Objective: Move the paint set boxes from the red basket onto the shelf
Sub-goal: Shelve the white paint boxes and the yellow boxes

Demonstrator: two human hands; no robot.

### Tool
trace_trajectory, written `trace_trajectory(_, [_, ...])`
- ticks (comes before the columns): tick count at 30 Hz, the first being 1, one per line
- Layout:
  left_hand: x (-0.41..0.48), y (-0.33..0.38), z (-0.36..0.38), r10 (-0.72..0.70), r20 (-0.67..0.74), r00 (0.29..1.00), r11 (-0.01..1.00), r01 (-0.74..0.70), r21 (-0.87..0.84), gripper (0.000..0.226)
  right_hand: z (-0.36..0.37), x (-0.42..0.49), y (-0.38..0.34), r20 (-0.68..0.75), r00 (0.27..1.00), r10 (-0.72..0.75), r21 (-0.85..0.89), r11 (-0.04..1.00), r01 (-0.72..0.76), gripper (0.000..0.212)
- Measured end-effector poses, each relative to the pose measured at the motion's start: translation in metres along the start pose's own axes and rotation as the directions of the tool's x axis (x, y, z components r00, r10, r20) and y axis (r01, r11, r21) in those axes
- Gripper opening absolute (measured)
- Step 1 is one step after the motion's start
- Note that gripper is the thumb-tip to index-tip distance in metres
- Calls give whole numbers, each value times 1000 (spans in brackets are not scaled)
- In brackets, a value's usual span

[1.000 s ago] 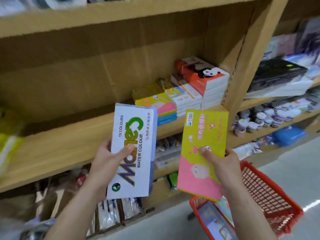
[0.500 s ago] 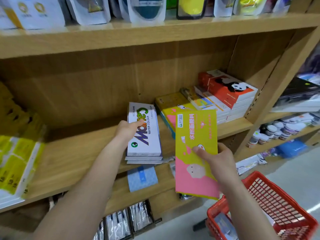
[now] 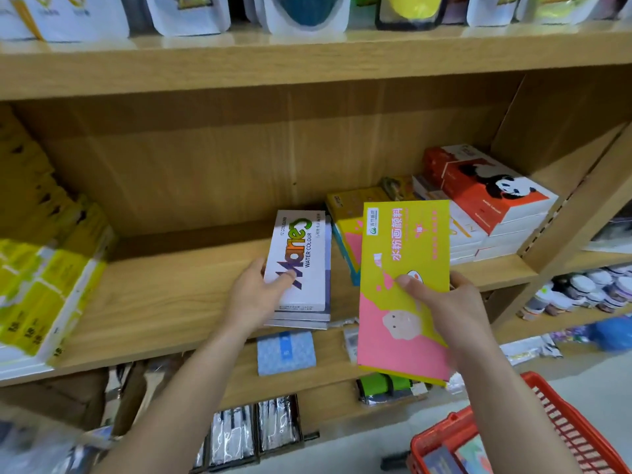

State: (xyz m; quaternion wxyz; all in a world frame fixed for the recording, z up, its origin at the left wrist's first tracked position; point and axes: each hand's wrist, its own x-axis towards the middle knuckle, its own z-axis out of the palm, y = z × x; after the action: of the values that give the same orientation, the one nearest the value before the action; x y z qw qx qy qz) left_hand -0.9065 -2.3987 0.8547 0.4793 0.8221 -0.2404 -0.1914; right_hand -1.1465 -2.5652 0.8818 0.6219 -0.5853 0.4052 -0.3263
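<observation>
The left hand holds a white watercolour box by its near left corner, thumb on top and fingers under. The box lies flat on a small stack of the same boxes on the wooden shelf. Its long axis runs from near to far, slightly tilted to the right. On the lid one reads "12 COLOURS" and "WATER COLOUR". To the left of the stack the shelf board is bare up to the yellow packs.

The right hand pinches a yellow and pink box, thumb on its face and fingers behind. This box is in the air in front of the shelf edge, long axis also near to far, with pink Chinese writing. Behind it lies a matching box, and to the right a stack with a red panda box on top.

The red basket is at the near right, with more boxes inside.
</observation>
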Motion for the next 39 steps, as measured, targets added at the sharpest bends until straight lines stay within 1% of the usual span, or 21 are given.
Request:
trace_trajectory(2, [-18,-8,9,74,-2,997,997,-74,22,25,0,6,-3,37,999,5,3,1000,-6,36])
trace_trajectory(3, [-19,-7,15,89,-12,996,996,-89,26,28,0,9,-5,55,998,12,6,1000,-13,37])
trace_trajectory(7, [-6,6,36,73,-85,994,992,-64,109,33,-4,16,-12,122,992,29,14,999,-31,41])
trace_trajectory(10, [3,12,47,70,-103,992,993,-59,100,43,-6,19,-18,140,990,28,24,999,-32,43])
trace_trajectory(12, [5,13,44,63,-62,996,998,-62,23,35,0,20,-24,154,988,26,47,998,-34,39])
trace_trajectory(13, [2,11,39,62,-38,997,997,-63,-44,29,5,21,-27,168,985,22,64,997,-33,35])
trace_trajectory(14, [-3,8,33,60,-23,998,993,-62,-103,28,11,21,-29,187,982,15,77,997,-30,31])
trace_trajectory(16, [-17,-2,17,82,-42,996,989,-87,-123,42,25,22,-35,220,976,-1,79,997,-17,29])
trace_trajectory(17, [-24,-7,9,108,-72,992,988,-115,-105,41,33,22,-38,243,970,-6,73,997,-12,28])
trace_trajectory(19, [-38,-10,-5,158,-76,985,972,-168,-162,30,53,22,-43,283,959,-13,75,997,-8,25])
trace_trajectory(20, [-45,-6,-10,174,-53,983,959,-181,-217,32,64,22,-45,297,955,-8,78,997,-16,25])
trace_trajectory(24, [-51,12,-15,228,42,973,877,-186,-443,59,109,16,-51,376,925,62,17,997,-74,30])
trace_trajectory(26, [-50,14,-17,241,14,970,845,-203,-495,61,125,11,-50,394,916,73,10,996,-84,43])
trace_trajectory(27, [-49,12,-19,232,-12,973,825,-203,-528,59,130,9,-48,405,911,79,23,995,-96,50])
trace_trajectory(28, [-49,8,-22,215,-32,976,804,-196,-561,55,135,7,-47,416,906,81,49,993,-111,51])
trace_trajectory(31, [-44,-1,-31,179,-58,982,775,-177,-606,40,142,4,-40,472,880,45,56,995,-81,19])
trace_trajectory(33, [-37,-7,-39,153,-75,985,791,-168,-588,30,145,3,-35,502,864,23,46,997,-54,10])
trace_trajectory(34, [-32,-11,-44,135,-84,987,807,-158,-568,26,145,1,-34,496,868,14,35,999,-35,12])
trace_trajectory(36, [-21,-19,-55,80,-87,993,827,-115,-551,21,140,3,-31,434,901,5,-2,1000,-5,27])
trace_trajectory(37, [-15,-24,-62,55,-86,995,832,-93,-547,19,137,5,-28,398,917,5,-15,1000,1,29])
trace_trajectory(39, [-3,-32,-74,13,-100,995,853,-63,-518,16,130,8,-22,346,938,10,-6,1000,-9,24])
